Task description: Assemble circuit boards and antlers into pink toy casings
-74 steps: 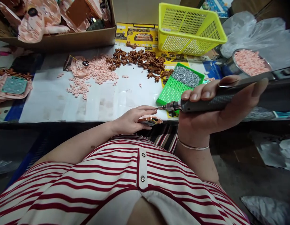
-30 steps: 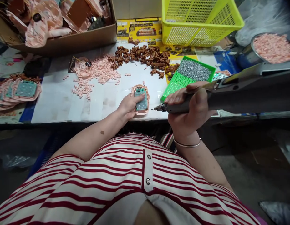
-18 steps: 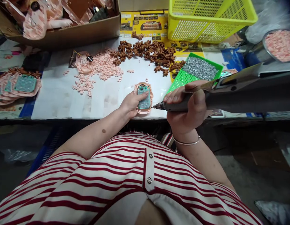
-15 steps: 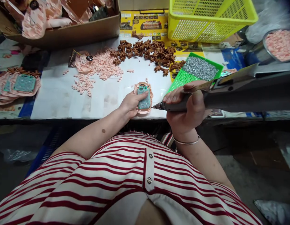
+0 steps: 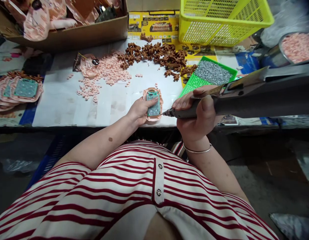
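A small pink toy shell with a green circuit board [image 5: 153, 103] lies flat near the front edge of the white table top [image 5: 61, 106]. My left hand [image 5: 139, 110] presses on its left side, thumb on the board, holding it down. My right hand [image 5: 198, 115] is wrapped round a grey electric screwdriver [image 5: 234, 103]. The driver's bit touches the lower right corner of the pink shell. A silver bangle sits on my right wrist.
Loose pink buttons [image 5: 104, 75] and brown plastic pieces [image 5: 161, 58] are scattered behind. A green tray of screws [image 5: 206, 76] lies right of the shell. A yellow basket [image 5: 219, 21], a cardboard box [image 5: 69, 33], stacked pink shells [image 5: 16, 91] and a bowl of pink buttons [image 5: 295, 46] stand around.
The pink shell went from held at the table edge to flat on the table, board up. The screwdriver bit moved left onto its lower right corner and stays there.
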Action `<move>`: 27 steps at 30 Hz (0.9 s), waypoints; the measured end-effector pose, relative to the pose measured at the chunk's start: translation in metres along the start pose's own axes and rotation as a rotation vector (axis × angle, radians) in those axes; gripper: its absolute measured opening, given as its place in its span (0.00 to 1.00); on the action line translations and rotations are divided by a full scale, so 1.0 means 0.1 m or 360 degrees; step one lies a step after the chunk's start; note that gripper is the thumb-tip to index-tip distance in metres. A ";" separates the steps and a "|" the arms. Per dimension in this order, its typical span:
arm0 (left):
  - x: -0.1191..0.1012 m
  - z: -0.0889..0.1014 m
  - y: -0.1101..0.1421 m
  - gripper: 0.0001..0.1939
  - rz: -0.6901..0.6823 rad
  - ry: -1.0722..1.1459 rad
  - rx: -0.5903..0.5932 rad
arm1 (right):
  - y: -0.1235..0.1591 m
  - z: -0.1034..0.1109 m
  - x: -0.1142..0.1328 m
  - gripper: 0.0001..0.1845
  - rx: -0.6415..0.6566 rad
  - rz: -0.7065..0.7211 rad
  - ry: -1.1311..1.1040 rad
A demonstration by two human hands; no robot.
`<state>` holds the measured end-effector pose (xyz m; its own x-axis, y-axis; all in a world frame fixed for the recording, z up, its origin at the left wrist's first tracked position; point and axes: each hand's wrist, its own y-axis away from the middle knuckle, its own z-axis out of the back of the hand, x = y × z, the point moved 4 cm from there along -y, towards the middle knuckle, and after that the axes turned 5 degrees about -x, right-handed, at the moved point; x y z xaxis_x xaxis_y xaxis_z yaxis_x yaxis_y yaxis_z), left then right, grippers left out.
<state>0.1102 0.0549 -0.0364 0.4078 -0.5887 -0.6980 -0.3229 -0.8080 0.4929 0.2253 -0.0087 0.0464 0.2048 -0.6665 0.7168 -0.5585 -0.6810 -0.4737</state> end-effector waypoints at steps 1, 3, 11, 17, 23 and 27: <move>0.00 0.00 0.00 0.07 -0.0003 -0.0001 0.0003 | 0.00 0.00 -0.01 0.14 0.0003 -0.0009 0.0016; 0.01 0.00 -0.01 0.07 -0.0010 -0.0006 0.0003 | 0.00 0.00 -0.03 0.14 0.0028 -0.0001 0.0067; 0.01 -0.02 -0.04 0.08 0.0076 -0.0054 -0.0055 | 0.01 0.00 -0.06 0.11 0.0256 -0.0047 0.0190; -0.01 -0.04 -0.03 0.06 0.0095 -0.0071 -0.0051 | 0.00 0.01 -0.07 0.13 0.0244 -0.0097 0.0179; 0.00 -0.04 -0.05 0.04 0.0095 -0.0066 -0.0036 | -0.03 -0.01 -0.08 0.13 0.0321 -0.0117 0.0133; -0.02 -0.02 -0.04 0.03 0.0087 -0.0051 -0.0075 | -0.11 0.00 0.07 0.14 0.0160 -0.0063 0.0052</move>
<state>0.1122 0.0596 -0.0360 0.3630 -0.6313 -0.6854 -0.3032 -0.7755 0.5537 0.2331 -0.0059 0.0571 0.1981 -0.6293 0.7515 -0.4667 -0.7348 -0.4922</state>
